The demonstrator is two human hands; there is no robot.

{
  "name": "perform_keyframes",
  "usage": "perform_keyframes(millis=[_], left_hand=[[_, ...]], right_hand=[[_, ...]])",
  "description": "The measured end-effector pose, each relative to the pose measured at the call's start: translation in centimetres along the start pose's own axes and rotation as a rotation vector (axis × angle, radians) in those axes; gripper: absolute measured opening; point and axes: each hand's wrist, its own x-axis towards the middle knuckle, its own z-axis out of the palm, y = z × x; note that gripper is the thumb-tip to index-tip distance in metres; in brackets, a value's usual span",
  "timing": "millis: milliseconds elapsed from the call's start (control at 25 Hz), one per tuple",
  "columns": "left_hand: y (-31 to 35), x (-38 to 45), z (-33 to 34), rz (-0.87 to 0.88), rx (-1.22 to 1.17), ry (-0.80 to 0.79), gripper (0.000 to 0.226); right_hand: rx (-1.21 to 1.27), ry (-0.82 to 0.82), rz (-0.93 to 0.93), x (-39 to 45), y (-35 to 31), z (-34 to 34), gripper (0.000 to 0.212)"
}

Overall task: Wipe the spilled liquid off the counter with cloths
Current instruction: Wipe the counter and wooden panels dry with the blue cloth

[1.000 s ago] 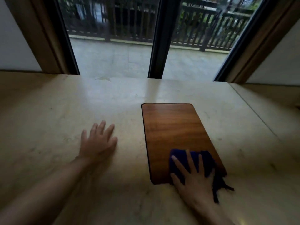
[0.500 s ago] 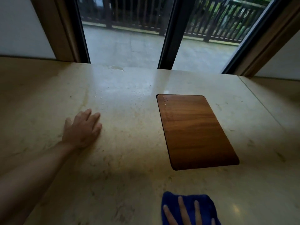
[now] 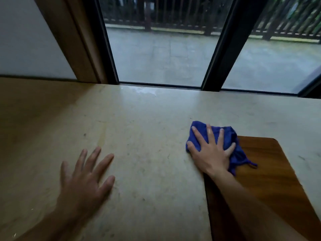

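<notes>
A blue cloth [image 3: 229,136] lies bunched on the beige stone counter [image 3: 147,129], at the far left corner of a brown wooden board [image 3: 271,174]. My right hand [image 3: 211,150] presses flat on the cloth with fingers spread. My left hand [image 3: 86,176] rests flat on the bare counter to the left, fingers apart, holding nothing. A faint wet sheen [image 3: 144,91] shows on the counter near the window edge.
A window with dark frames [image 3: 215,49] runs along the counter's far edge, with a wooden jamb [image 3: 74,42] and white wall at the left. Outside are a paved terrace and a railing.
My right hand has pushed the cloth from the counter's near edge up to the board's far left corner. The view has swung left and closer, and my left hand has stayed flat on the counter.
</notes>
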Motion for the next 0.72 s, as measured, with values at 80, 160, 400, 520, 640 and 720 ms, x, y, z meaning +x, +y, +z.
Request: perform_keyframes(millis=[80,160,400,520,640,720], left_hand=[[0.0,-0.2,0.1,0.029,0.021,-0.006,0.066],[-0.2,-0.1,0.5,0.033,0.027,0.013,0.069],[-0.1,0.0,0.5,0.014,0.039,0.024,0.073],[0.3,-0.1,0.5,0.013,0.035,0.001,0.069],[0.0,-0.2,-0.3,-0.02,0.008,-0.001,0.068],[0.3,-0.1,-0.6,-0.031,0.003,-0.031,0.069]], right_hand=[[0.04,-0.022,0.043,6.1,-0.8,-1.0,0.062],[0.053,-0.002,0.086,11.6,-2.4,-1.7,0.064],[0.048,0.016,0.046,20.8,-8.6,-2.1,0.053],[0.054,-0.008,-0.088,19.9,-10.6,-2.0,0.051],[0.01,-0.05,-0.226,14.9,-10.8,-1.6,0.05],[0.011,-0.054,-0.293,10.5,-9.9,-1.3,0.049]])
